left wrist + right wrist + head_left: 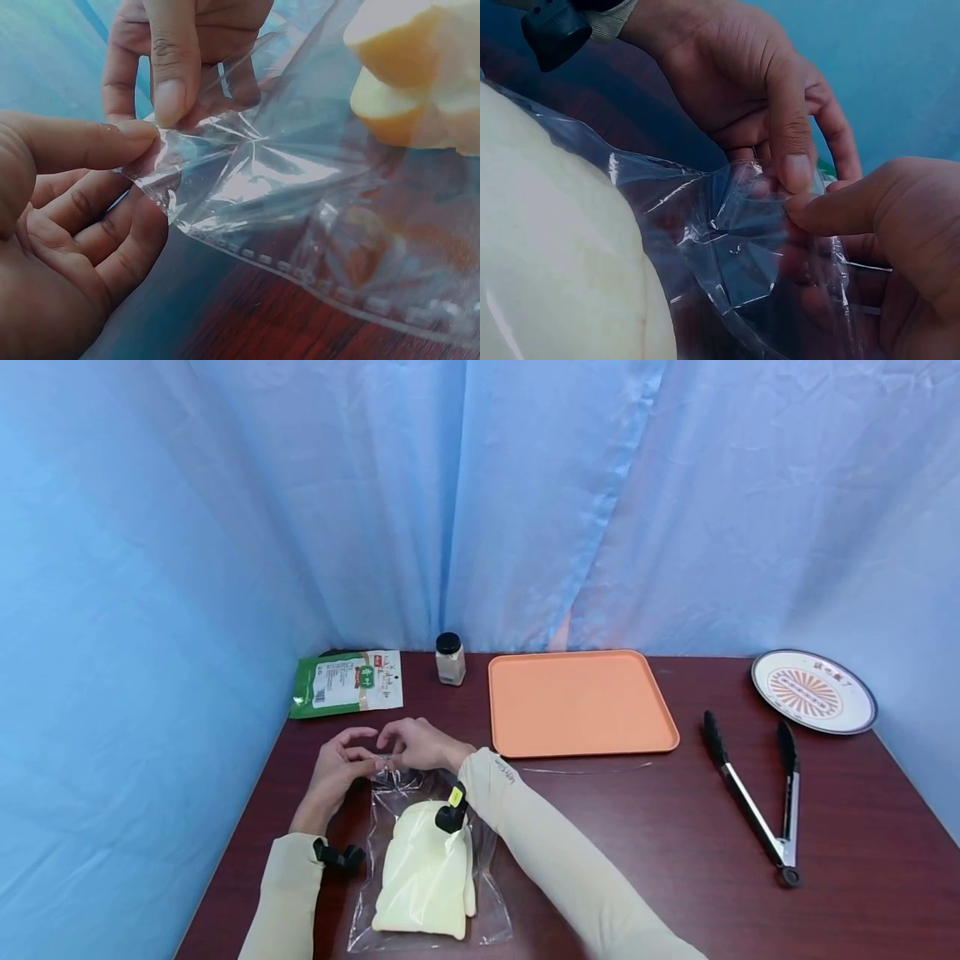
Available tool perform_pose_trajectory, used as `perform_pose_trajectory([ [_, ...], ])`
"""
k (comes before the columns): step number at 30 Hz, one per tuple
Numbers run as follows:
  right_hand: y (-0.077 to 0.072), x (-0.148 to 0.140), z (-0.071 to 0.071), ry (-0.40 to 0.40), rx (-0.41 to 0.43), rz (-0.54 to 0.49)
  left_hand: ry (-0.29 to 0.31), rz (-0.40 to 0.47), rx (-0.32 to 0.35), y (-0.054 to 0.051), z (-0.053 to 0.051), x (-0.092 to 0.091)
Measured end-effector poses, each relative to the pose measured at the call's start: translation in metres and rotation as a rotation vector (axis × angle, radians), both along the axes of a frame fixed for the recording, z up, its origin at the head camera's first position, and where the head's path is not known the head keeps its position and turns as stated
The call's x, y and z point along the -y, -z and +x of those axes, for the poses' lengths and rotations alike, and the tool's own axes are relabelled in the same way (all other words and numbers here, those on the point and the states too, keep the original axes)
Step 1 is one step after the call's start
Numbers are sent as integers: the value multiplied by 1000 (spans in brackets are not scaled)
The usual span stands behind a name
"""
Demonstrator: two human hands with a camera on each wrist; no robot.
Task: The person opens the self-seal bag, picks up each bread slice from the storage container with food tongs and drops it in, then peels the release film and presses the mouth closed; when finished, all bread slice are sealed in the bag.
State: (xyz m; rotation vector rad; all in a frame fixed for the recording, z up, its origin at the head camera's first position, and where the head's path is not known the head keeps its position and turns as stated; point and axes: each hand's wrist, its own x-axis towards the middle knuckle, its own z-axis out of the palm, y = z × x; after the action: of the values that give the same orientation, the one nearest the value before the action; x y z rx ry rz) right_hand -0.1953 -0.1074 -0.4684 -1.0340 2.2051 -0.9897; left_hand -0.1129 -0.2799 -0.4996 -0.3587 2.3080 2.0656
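Observation:
A clear plastic bag [491, 910] lies on the table with bread slices [423, 877] inside it. At the bag's far end, my left hand [337, 770] pinches the film between thumb and fingers. My right hand [420, 743] pinches the same end, its thumb tip almost meeting the left thumb. Seen from the left wrist, the film [262, 180] is creased and gathered where both hands hold it, and a dotted seam runs along its edge. In the right wrist view, the pale bread [562, 232] fills the left side, apart from the fingers.
Behind the hands lie a green and white packet [345, 683] and a jar with a black lid [450, 660]. An orange tray [585, 706] sits at the back middle. Tongs [757, 810] lie spread at the right, near a patterned plate [813, 691]. A thin clear strip [588, 771] lies before the tray.

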Motion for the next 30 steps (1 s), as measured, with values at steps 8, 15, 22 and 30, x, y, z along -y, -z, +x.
perform_pose_trajectory([
  [8, 4, -12, -6, -20, 10, 31, 1, -11, -7, 3, -1, 1],
  [15, 7, -25, -12, -3, 35, 84, 4, -20, 1, 5, 1, 2],
  [22, 4, -37, -14, -10, 36, 137, -4, -7, 0, 5, 1, 3],
  [30, 7, -53, -19, -12, 12, 185, -20, -22, 14, 5, 3, 6],
])
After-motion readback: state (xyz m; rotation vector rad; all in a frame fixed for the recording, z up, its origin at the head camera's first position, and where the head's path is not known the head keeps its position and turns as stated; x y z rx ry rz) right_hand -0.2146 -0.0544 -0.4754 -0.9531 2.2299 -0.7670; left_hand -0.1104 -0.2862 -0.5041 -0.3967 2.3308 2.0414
